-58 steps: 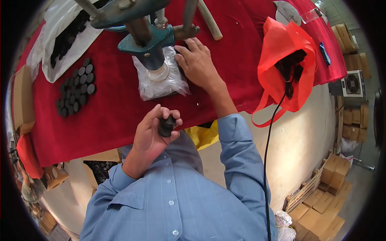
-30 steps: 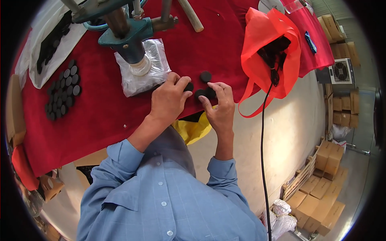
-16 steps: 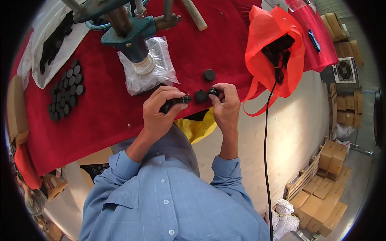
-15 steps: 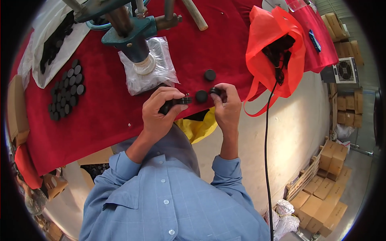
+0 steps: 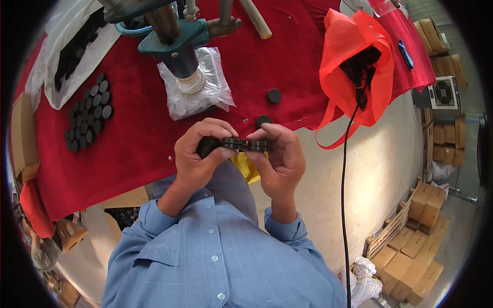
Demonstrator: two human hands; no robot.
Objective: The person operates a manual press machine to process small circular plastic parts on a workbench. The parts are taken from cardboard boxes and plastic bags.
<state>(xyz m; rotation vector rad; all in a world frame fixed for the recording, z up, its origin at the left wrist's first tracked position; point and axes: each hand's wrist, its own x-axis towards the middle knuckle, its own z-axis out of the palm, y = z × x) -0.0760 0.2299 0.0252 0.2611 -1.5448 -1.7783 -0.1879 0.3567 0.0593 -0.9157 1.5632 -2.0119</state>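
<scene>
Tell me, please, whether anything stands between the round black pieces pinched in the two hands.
Nothing visible does: the left hand and right hand hold the left piece and right piece with their edges close together, though I cannot tell whether they touch.

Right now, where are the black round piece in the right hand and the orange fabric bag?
Black round piece (image 5: 258,146) in the right hand (image 5: 282,163): head view, on its side edge.
Orange fabric bag (image 5: 335,84): head view, on the wall left of its opening.
</scene>
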